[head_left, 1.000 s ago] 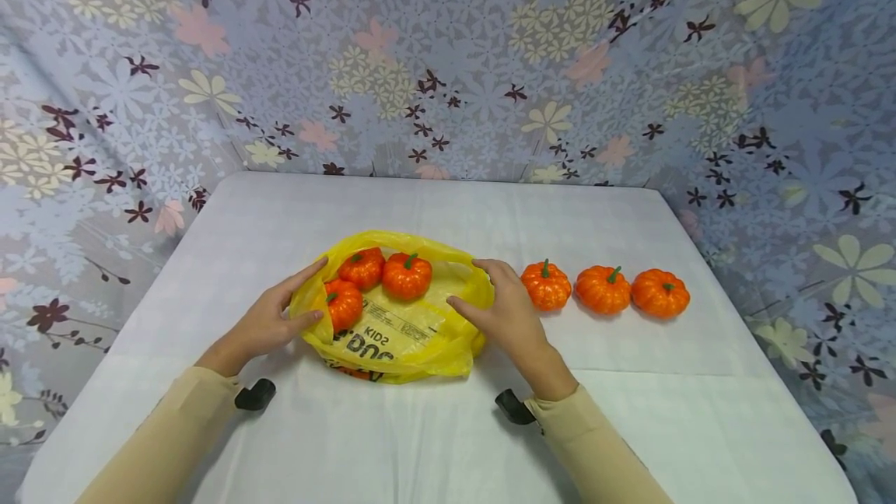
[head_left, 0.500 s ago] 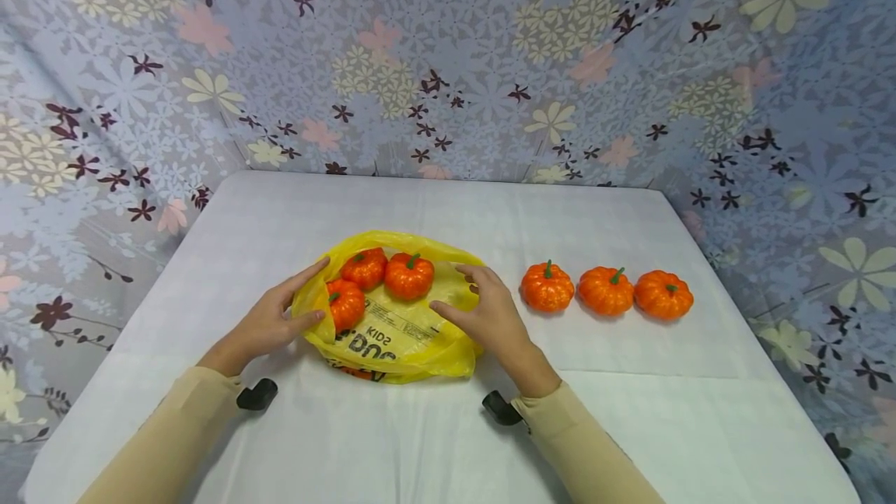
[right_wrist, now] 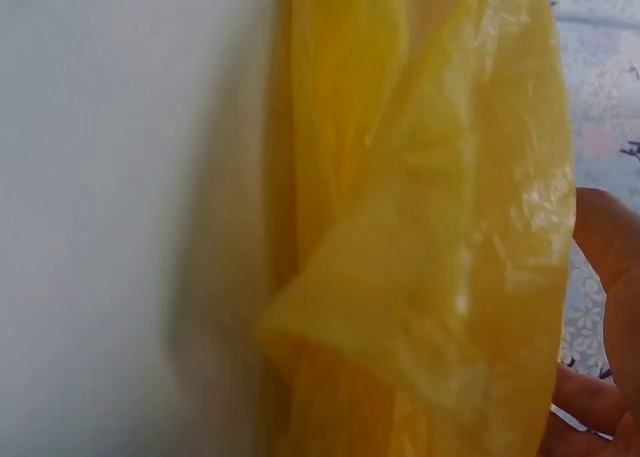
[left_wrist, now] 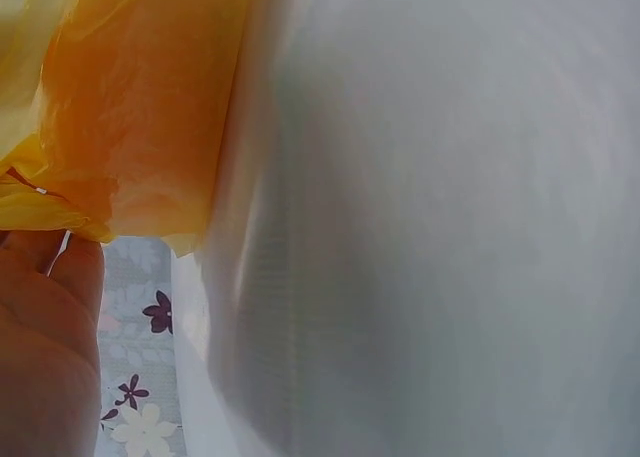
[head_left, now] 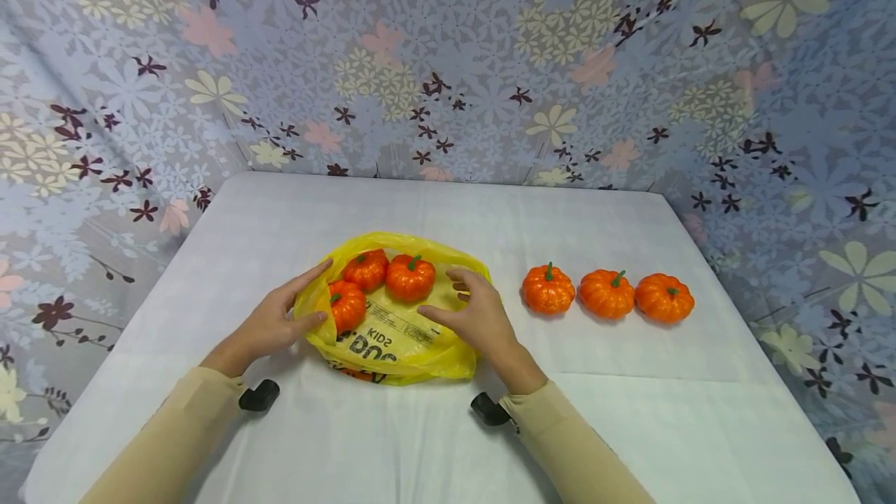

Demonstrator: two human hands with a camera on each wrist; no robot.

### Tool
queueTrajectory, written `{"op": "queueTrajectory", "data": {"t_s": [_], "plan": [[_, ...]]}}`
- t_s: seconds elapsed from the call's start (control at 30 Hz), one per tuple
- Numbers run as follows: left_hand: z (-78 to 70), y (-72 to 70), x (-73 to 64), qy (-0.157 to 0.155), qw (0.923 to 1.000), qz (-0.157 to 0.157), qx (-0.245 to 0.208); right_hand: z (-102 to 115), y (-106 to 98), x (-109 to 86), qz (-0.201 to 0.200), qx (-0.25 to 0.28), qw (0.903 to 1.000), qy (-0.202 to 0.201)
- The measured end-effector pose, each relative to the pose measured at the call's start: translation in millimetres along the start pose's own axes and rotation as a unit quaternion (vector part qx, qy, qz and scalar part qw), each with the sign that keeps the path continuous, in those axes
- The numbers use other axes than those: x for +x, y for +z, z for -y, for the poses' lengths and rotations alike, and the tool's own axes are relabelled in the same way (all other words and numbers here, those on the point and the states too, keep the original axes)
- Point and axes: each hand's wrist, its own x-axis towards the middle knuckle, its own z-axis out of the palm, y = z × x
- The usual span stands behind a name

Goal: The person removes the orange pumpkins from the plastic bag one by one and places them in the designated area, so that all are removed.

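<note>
A yellow plastic bag [head_left: 402, 370] with dark lettering lies with its mouth open on the white table. Inside are three small orange pumpkins: one pumpkin [head_left: 365, 270] at the back left, another pumpkin [head_left: 410, 278] beside it, and a third pumpkin [head_left: 347, 305] near the left rim. My left hand [head_left: 269, 323] holds the bag's left rim, thumb and fingers spread along it. In the left wrist view the bag film [left_wrist: 150, 97] covers its fingertips. Over the right part of the mouth is my right hand [head_left: 483, 317], thumb apart from loosely bent fingers, nothing between them.
To the right of the bag, three more pumpkins stand in a row: the nearest pumpkin [head_left: 548, 289], a middle pumpkin [head_left: 606, 293] and an outer pumpkin [head_left: 663, 299]. Floral cloth [head_left: 448, 61] rises behind and beside the white table [head_left: 630, 426].
My right hand has moved left, from the bag's right rim to over its mouth. The left hand stays on the left rim, and the pumpkins keep their places.
</note>
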Motion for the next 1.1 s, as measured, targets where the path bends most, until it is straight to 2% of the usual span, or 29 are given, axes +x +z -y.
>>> {"op": "queueTrajectory", "data": {"t_s": [0.13, 0.43, 0.67, 0.87, 1.1], "plan": [[-0.8, 1.0, 0.1, 0.002, 1.0000, -0.001, -0.001, 0, 5, 1.2, -0.008, -0.009, 0.9999, -0.004], [-0.1, 2.1, 0.3, 0.015, 0.9999, 0.000, -0.004, 3, 13, 3.0, -0.017, -0.044, 0.9987, 0.020], [0.2, 3.5, -0.7, 0.014, 0.9999, 0.000, -0.005, 4, 17, 6.6, -0.019, -0.076, 0.9965, 0.030], [-0.8, 3.5, -0.6, 0.012, 0.9997, -0.001, -0.020, 2, 19, 7.4, -0.017, -0.079, 0.9961, 0.035], [-0.5, 4.1, -0.9, 0.006, 0.9998, -0.002, -0.017, 2, 22, 8.0, -0.011, -0.087, 0.9952, 0.044]]}}
